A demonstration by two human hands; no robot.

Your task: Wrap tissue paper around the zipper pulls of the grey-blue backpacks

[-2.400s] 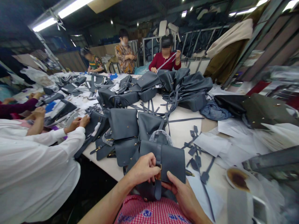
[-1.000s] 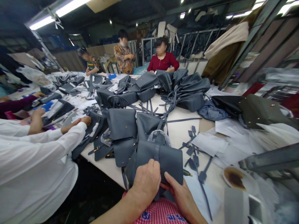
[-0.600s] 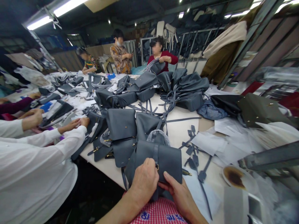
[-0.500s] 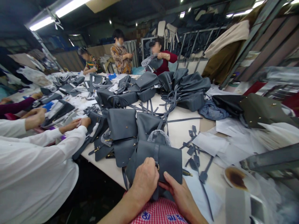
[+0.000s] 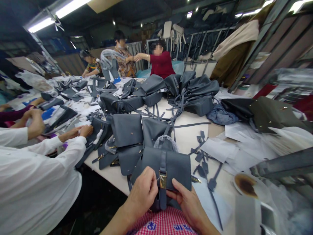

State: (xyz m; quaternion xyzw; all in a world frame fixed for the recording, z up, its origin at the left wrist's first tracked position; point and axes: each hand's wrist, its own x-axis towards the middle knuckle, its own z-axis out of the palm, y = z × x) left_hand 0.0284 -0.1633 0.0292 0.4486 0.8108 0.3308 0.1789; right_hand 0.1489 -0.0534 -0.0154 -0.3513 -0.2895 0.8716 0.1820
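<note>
A dark grey-blue bag (image 5: 177, 164) stands in front of me, with its flap facing up and a strap (image 5: 163, 160) running down the middle. On that strap sits a shiny gold buckle (image 5: 162, 179). My left hand (image 5: 144, 187) is closed beside the buckle, with thumb and fingertips pinched; what they hold is too small to make out. With the thumb on the flap and fingers beneath its lower edge, my right hand (image 5: 186, 197) grips the bag. Clear plastic wraps the bag's handle (image 5: 166, 142). A zip end with a gold pull (image 5: 196, 180) sticks out at its right side.
More grey bags (image 5: 127, 130) crowd the white table (image 5: 188, 133) ahead. Loose straps (image 5: 204, 171), white papers (image 5: 221, 150) and a stained bowl (image 5: 245, 186) lie to the right. At left, a co-worker in a white sleeve (image 5: 70, 153) handles pieces. Other people stand across the table.
My left hand has moved slightly left and off the strap, so the gold buckle now shows. My right hand keeps its grip. Across the table, the person in red has stretched an arm out leftward.
</note>
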